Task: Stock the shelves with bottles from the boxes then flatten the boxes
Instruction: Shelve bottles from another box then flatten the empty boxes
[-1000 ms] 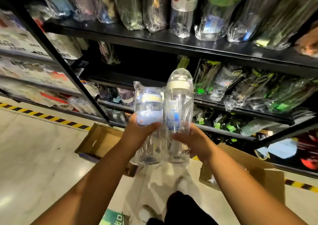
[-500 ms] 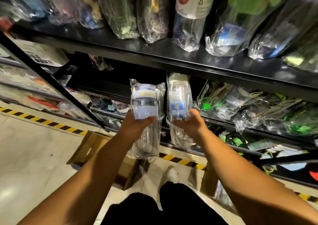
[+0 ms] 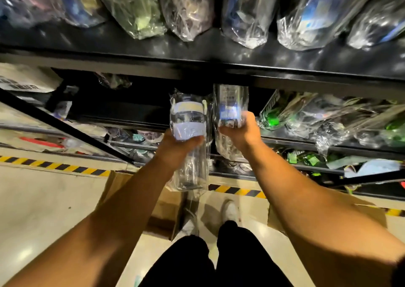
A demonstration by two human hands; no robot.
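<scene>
Black shelves (image 3: 197, 67) are filling the upper part of the view, the top one carrying a row of wrapped bottles (image 3: 245, 19). On the floor (image 3: 43, 199) below, two cardboard boxes are sitting just in front of the striped tape: one box (image 3: 131, 190) under the left arm, the other box (image 3: 328, 207) under the right. The left hand (image 3: 175, 146) is holding a wrapped clear bottle (image 3: 189, 133) upright, its fingers clamped around the middle. The right hand (image 3: 241, 131) is gripping a second wrapped bottle (image 3: 230, 111), fingers closed around it, its top reaching under the shelf edge.
</scene>
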